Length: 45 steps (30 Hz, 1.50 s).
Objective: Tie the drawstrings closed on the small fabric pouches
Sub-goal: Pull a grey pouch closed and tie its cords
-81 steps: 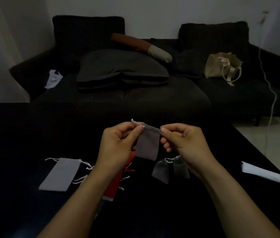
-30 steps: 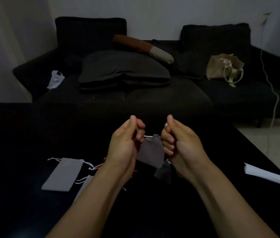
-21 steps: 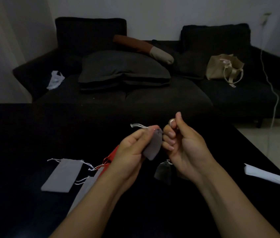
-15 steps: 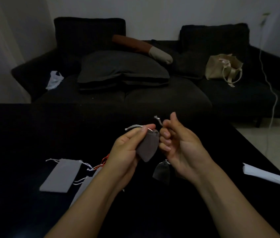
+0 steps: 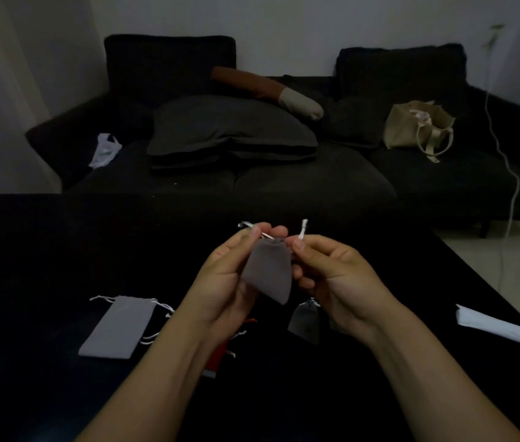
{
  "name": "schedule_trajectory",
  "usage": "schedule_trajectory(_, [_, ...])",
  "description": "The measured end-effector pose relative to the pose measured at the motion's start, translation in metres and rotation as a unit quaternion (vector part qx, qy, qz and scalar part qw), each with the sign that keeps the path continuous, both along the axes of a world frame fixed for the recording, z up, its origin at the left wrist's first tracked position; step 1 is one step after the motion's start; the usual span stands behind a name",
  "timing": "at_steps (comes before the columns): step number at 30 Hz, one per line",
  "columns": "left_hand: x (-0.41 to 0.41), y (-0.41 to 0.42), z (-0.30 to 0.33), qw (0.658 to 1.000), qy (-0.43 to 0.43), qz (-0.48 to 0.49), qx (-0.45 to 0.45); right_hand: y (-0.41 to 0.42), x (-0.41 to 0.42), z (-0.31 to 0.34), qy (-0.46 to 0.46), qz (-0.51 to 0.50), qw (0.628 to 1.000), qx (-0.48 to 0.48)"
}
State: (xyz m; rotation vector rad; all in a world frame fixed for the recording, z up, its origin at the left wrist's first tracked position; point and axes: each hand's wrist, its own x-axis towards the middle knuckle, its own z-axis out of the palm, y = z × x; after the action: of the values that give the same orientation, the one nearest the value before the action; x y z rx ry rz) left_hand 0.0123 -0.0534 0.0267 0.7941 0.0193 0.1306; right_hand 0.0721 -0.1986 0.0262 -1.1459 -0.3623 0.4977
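A small grey pouch (image 5: 269, 271) with its mouth gathered hangs between my hands above the black table (image 5: 45, 250). My left hand (image 5: 230, 269) pinches the left white drawstring (image 5: 247, 225) at the pouch's top. My right hand (image 5: 332, 272) pinches the right drawstring (image 5: 302, 229), whose end sticks up. On the table lie a long flat grey pouch (image 5: 116, 327) at the left, a small cinched grey pouch (image 5: 304, 322) under my right wrist, and a red pouch (image 5: 218, 358) mostly hidden by my left forearm.
A folded white sheet (image 5: 500, 325) lies at the table's right edge. Behind the table stands a dark sofa (image 5: 284, 183) with a grey cushion (image 5: 230, 132), a beige tote bag (image 5: 418, 129) and a white plastic bag (image 5: 105, 149). A white cable (image 5: 512, 173) hangs at the right.
The pouch's mouth went from open to cinched as both hands pulled the strings apart. My hands then shifted their hold and now each pinches a string end at the top.
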Motion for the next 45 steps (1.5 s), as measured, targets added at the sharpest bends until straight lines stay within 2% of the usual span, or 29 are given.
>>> schedule_trajectory(2, [0.000,0.001,0.001,0.999,0.034,-0.006,0.012,0.000,-0.003,0.001,-0.003,-0.004,1.000,-0.009])
schedule_trajectory(4, [-0.001,0.002,0.002,0.995,0.046,-0.031,0.085,-0.002,-0.002,0.003,-0.033,-0.014,0.999,-0.012])
schedule_trajectory(7, [-0.002,0.001,-0.001,0.975,0.040,-0.070,0.207,-0.009,0.000,0.009,-0.127,-0.034,0.991,-0.010])
schedule_trajectory(9, [-0.003,0.001,-0.001,0.971,0.025,-0.086,0.223,-0.012,0.001,0.012,-0.157,-0.017,0.988,0.002])
schedule_trajectory(13, [-0.004,0.002,0.002,0.962,-0.001,-0.111,0.247,-0.016,0.001,0.012,-0.124,0.025,0.992,0.013])
schedule_trajectory(18, [-0.006,0.002,0.000,0.952,0.005,-0.149,0.266,-0.013,-0.002,0.012,-0.130,0.017,0.991,-0.035])
schedule_trajectory(22, [-0.005,0.002,-0.001,0.942,0.010,-0.139,0.307,-0.011,-0.002,0.011,-0.155,-0.026,0.985,-0.068])
schedule_trajectory(27, [-0.003,-0.005,-0.009,0.915,0.006,-0.033,0.402,-0.009,-0.001,0.006,-0.179,-0.033,0.976,-0.124])
schedule_trajectory(29, [-0.002,-0.007,-0.010,0.917,0.001,-0.014,0.398,-0.009,0.002,0.005,-0.147,-0.039,0.980,-0.128])
schedule_trajectory(34, [0.004,-0.010,-0.015,0.930,0.052,0.043,0.362,-0.018,0.006,0.009,-0.097,-0.035,0.988,-0.114])
schedule_trajectory(40, [0.004,-0.012,-0.022,0.959,0.068,0.059,0.267,-0.013,0.000,0.009,-0.056,-0.016,0.994,-0.095])
schedule_trajectory(45, [0.005,-0.005,-0.022,0.969,0.062,0.059,0.230,-0.011,0.002,0.002,-0.105,-0.053,0.984,-0.131])
